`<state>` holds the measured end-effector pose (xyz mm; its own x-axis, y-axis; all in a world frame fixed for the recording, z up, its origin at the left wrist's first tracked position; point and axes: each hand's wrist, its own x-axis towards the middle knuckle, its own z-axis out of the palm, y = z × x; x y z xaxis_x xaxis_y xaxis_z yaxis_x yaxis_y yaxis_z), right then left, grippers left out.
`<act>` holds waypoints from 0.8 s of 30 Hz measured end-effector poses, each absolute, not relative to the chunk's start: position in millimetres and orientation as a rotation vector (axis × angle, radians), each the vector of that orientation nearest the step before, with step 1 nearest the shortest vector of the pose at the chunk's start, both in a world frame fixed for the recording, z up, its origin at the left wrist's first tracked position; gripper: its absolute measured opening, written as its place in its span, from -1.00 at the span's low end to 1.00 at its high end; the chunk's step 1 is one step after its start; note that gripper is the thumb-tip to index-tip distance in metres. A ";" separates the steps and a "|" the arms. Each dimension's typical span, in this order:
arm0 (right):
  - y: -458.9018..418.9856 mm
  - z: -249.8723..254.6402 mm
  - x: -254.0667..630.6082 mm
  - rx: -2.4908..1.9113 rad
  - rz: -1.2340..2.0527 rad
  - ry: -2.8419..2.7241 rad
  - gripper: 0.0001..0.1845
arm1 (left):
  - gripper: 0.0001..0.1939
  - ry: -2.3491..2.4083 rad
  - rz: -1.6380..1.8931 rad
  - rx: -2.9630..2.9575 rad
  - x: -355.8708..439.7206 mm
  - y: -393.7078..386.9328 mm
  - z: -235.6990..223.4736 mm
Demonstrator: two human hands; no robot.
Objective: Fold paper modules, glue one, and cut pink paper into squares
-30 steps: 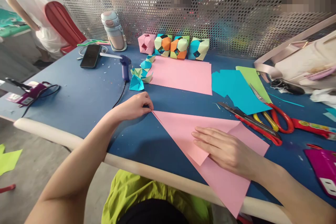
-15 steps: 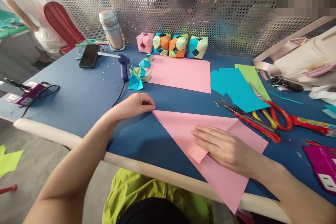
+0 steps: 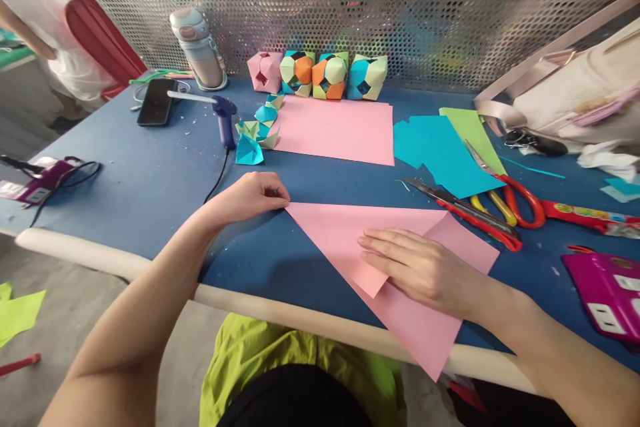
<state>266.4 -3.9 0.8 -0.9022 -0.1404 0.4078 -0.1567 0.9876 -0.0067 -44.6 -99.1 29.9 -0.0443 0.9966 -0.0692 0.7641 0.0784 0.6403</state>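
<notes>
A folded sheet of pink paper [image 3: 330, 230] lies on the blue table, one flap turned over and its lower corner hanging past the front edge. My left hand [image 3: 260, 193] pinches the sheet's pointed left corner between thumb and finger. Flat on the middle of the paper rests my right hand [image 3: 415, 267], fingers stretched out over the flap. Beyond the sheet is a flat pink stack of paper [image 3: 335, 130]. To its left stand small blue and pale green folded paper pieces [image 3: 250, 149].
Folded paper balls [image 3: 330, 77] line the perforated metal panel. A glue gun [image 3: 225, 123], phone [image 3: 156, 101] and bottle [image 3: 199, 50] are at left. Blue paper [image 3: 450, 153], red-handled scissors [image 3: 523, 200], a cutter [image 3: 465, 213] and a purple power strip [image 3: 605, 293] lie at right.
The view has shifted slightly, so everything sits a little higher and further left. My left hand still pinches the corner and my right hand still lies on the paper.
</notes>
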 end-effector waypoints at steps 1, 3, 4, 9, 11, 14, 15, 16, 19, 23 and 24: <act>-4.5 2.0 266.2 0.214 0.054 -2.711 -0.66 | -0.78 1.860 0.604 1.740 -44.5 -98.8 29.3; -6.2 5.1 265.7 0.214 0.060 -2.703 -0.68 | -0.78 1.858 0.598 1.750 -44.2 -98.2 28.6; -7.1 6.7 265.5 0.211 0.069 -2.702 -0.69 | -0.78 1.858 0.596 1.755 -43.9 -97.8 28.4; -9.3 11.7 265.6 0.209 0.116 -2.747 -0.71 | -0.79 1.879 0.592 1.774 -42.0 -96.9 29.4; -9.0 11.7 265.9 0.222 0.118 -2.747 -0.74 | -0.78 1.889 0.575 1.782 -41.2 -97.0 30.2; -8.4 10.9 266.2 0.220 0.105 -2.740 -0.76 | -0.78 1.915 0.563 1.777 -40.8 -97.1 30.7; -8.1 10.7 266.4 0.216 0.095 -2.739 -0.76 | -0.78 1.921 0.561 1.775 -40.8 -97.1 30.6; -7.9 10.6 266.7 0.211 0.084 -2.737 -0.77 | -0.78 1.925 0.559 1.774 -41.0 -97.0 30.4; -7.3 10.6 267.8 0.197 0.056 -2.744 -0.78 | -0.77 1.925 0.545 1.792 -41.7 -96.5 30.2; -6.8 10.2 269.6 0.164 0.042 -2.773 -0.77 | -0.77 1.921 0.510 1.819 -41.9 -95.9 31.2; -6.8 10.1 270.0 0.159 0.042 -2.774 -0.77 | -0.77 1.921 0.507 1.824 -41.8 -95.7 31.5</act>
